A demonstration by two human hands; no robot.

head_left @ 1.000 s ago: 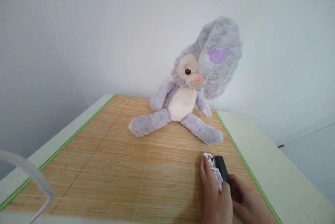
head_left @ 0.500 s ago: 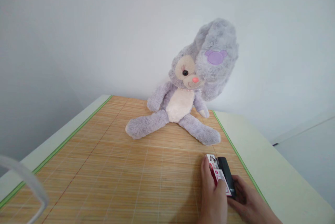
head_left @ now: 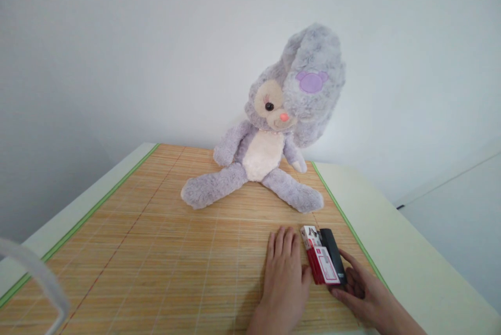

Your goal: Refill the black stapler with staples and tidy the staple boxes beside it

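Note:
My left hand (head_left: 285,277) lies flat on the bamboo mat (head_left: 164,267), fingers stretched forward and holding nothing. Just right of its thumb are small red-and-white boxes (head_left: 326,266), placed close together. A black stapler (head_left: 332,251), seen from above, lies along their right side. My right hand (head_left: 364,290) curls round the stapler's near right end, with the thumb at the near end and the index finger along the side. Its other fingers are bent under and partly hidden.
A grey plush rabbit (head_left: 263,155) sits at the back of the mat against the white wall (head_left: 156,53), legs spread. A blurred white curved strip (head_left: 39,277) crosses the lower left. Pale table edges (head_left: 364,194) show beyond the mat's green borders.
My left hand has let go of the small boxes and moved left, flattening onto the mat. My right hand stays by the stapler. The whole view has shifted slightly.

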